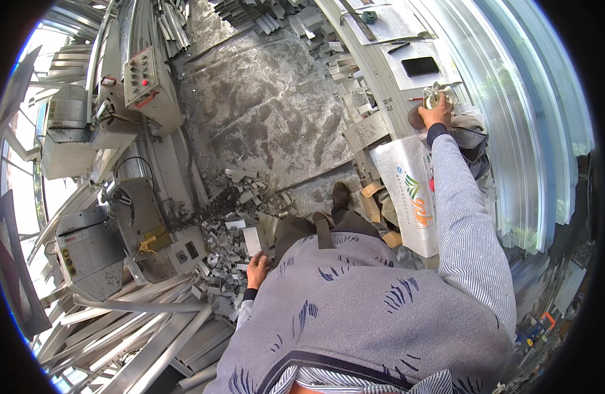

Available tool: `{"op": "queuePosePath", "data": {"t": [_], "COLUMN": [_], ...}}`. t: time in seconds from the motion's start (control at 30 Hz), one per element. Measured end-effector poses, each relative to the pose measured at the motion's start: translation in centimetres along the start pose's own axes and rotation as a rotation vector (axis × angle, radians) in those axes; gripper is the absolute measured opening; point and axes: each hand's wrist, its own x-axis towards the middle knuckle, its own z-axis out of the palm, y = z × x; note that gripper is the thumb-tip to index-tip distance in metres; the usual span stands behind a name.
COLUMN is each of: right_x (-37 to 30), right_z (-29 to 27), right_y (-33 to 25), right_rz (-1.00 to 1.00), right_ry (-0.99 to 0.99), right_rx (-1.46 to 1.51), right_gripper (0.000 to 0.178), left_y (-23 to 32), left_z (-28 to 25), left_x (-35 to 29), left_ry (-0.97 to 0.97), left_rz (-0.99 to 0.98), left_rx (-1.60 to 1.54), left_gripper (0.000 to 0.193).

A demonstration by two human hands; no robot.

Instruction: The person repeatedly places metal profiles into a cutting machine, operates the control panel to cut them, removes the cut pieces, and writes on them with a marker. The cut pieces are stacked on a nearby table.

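Note:
My right hand (436, 115), arm stretched out to the right-hand bench, has its fingers curled round a pale, shiny round object (440, 98); its exact kind is hard to make out. A brown rounded thing (416, 119) sits just left of that hand. Down by my left thigh, my left hand (257, 270) pinches the lower edge of a small white card (252, 241). Above the right hand, a black phone (420, 66) and a dark pen (399, 48) lie on white paper (407, 77) on the bench.
Left stands a metal-cutting machine with a control box (143, 80) bearing a red button. Metal offcuts (233, 223) heap on the floor beside my left leg, with long profiles (145, 328) behind. A white printed sack (411, 197) hangs by the bench. Long wrapped profiles (519, 118) line the right.

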Motion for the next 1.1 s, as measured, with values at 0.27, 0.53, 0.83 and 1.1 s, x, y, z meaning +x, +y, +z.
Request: {"op": "queuePosePath", "data": {"t": [0.27, 0.53, 0.83, 1.1], "right_x": [-0.6, -7.9, -13.9, -12.5], "right_z": [-2.1, -4.6, -0.8, 3.0], "right_y": [-1.4, -13.0, -38.2, -49.9], "right_rz": [-0.041, -0.323, -0.630, -0.898], "right_ry": [-0.011, 0.015, -0.307, -0.386], "right_rx": [-0.014, 0.293, 0.618, 0.765], "right_gripper": [0.080, 0.093, 0.114, 0.118], "left_y": [5.0, 31.4, 60.1, 66.1], "left_z": [0.3, 4.2, 7.6, 6.5], "left_x": [7.9, 16.3, 13.9, 16.6], "left_ry": [-0.106, -0.218, -0.345, -0.318], "left_rz": [0.115, 0.617, 1.562, 1.450], "left_rx": [0.354, 0.659, 0.937, 1.099], "left_gripper": [0.048, 0.045, 0.061, 0.056]}}
